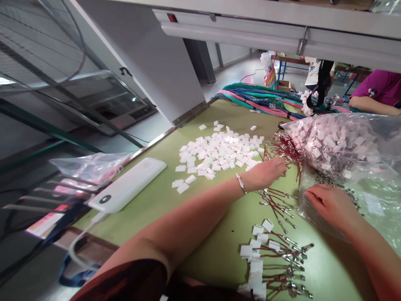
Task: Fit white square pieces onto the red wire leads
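My left hand (pixel 267 172), a bracelet on its wrist, reaches over the table beside a bundle of short red wires (pixel 286 148) with metal ends. Its fingers are curled closed, and what they hold, if anything, is hidden. Closed too is my right hand (pixel 332 205), at the edge of a clear plastic bag (pixel 372 205); I cannot make out what is between its fingers. Loose red wires (pixel 277 202) lie between and below the hands. Nearer me are red wires with metal terminals (pixel 290 253) and white connector housings (pixel 257 267) at their left ends.
White housings (pixel 219 152) lie scattered on the green table (pixel 200 217). A bag of white pieces (pixel 338 142) stands right. Coloured cables (pixel 250 98) run along the back. A white power bank (pixel 131 184) with a cable sits left. Two people (pixel 376 90) are beyond the table.
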{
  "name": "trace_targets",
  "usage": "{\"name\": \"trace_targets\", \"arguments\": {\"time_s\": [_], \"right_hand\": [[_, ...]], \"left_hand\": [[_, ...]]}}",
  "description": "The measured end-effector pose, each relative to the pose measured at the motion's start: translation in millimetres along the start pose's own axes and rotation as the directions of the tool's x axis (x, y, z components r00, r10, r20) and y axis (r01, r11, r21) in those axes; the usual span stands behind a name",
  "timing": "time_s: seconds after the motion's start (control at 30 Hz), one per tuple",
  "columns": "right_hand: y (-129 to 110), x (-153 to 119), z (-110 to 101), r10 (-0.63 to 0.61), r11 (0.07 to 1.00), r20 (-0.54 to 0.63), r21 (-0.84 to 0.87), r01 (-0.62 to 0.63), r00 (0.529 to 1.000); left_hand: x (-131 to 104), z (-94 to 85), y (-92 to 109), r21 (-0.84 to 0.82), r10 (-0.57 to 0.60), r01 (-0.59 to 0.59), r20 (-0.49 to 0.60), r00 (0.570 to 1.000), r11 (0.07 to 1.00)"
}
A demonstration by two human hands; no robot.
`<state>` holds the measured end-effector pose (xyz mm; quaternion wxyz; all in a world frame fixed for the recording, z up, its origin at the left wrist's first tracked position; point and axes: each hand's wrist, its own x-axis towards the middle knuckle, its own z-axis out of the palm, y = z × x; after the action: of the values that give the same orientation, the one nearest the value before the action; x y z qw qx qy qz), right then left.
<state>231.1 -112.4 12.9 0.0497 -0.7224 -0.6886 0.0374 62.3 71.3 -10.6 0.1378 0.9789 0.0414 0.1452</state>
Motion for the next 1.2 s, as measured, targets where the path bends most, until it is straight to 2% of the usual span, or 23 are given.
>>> {"name": "trace_targets", "arguments": {"time_s": [0.07,0.1,0.17,0.27,0.37,0.43,0.57,0.63,0.7,0.8,0.87,1.0,1.07,1.2], "right_hand": [[1,0,1,0.0,1.0,-0.013,0.005,0.001,1.0],[1,0,1,-0.002,1.0,-0.02,0.01,0.003,1.0],[2,0,2,-0.008,1.0,-0.023,0.011,0.008,1.0],[1,1,5,-0.033,0.999,-0.002,-0.006,0.033,0.999],[0,2,7,-0.056,0.998,0.037,-0.038,0.058,0.998],[0,1,7,-0.059,0.996,0.062,-0.059,0.063,0.996],[0,0,6,-0.054,0.997,0.077,-0.053,0.058,0.996],[-2,1,6,-0.044,0.999,0.047,-0.021,0.045,0.998],[-6,3,8,-0.032,0.999,-0.034,0.027,0.033,0.999],[-17,7,15,-0.111,0.99,-0.123,0.069,0.12,0.986],[-25,9,20,-0.185,0.98,-0.107,0.058,0.192,0.977],[-36,7,28,-0.248,0.967,-0.075,0.038,0.251,0.966],[-39,5,32,-0.314,0.945,-0.116,0.057,0.322,0.942],[-41,3,37,-0.421,0.89,-0.241,0.078,0.45,0.874]], "left_hand": [[1,-3.3,-3,-0.174,-0.149,0.127,-0.12,0.982,0.976],[2,-5.1,-4,-0.273,-0.236,0.182,-0.183,0.954,0.945],[2,-8.0,-8,-0.486,-0.425,0.256,-0.274,0.863,0.835],[3,-10.1,-13,-0.768,-0.654,0.268,-0.246,0.716,0.582],[4,-10.7,-17,-0.908,-0.756,0.224,-0.136,0.64,0.353],[4,-11.2,-19,-0.932,-0.771,0.215,-0.097,0.629,0.293],[2,-12.5,-18,-0.932,-0.759,0.174,-0.141,0.635,0.319],[1,-13.4,-17,-0.949,-0.739,0.115,-0.148,0.657,0.293],[0,-14.0,-17,-0.964,-0.723,0.097,-0.118,0.681,0.249],[0,-13.8,-17,-0.968,-0.739,0.126,-0.079,0.669,0.218],[1,-13.4,-17,-0.971,-0.761,0.122,-0.082,0.643,0.208],[1,-14.3,-13,-0.98,-0.797,0.09,-0.09,0.598,0.179],[1,-15.1,-8,-0.986,-0.792,0.076,-0.073,0.606,0.149],[0,-14.4,6,-0.997,-0.761,0.025,-0.039,0.647,0.072]]}}
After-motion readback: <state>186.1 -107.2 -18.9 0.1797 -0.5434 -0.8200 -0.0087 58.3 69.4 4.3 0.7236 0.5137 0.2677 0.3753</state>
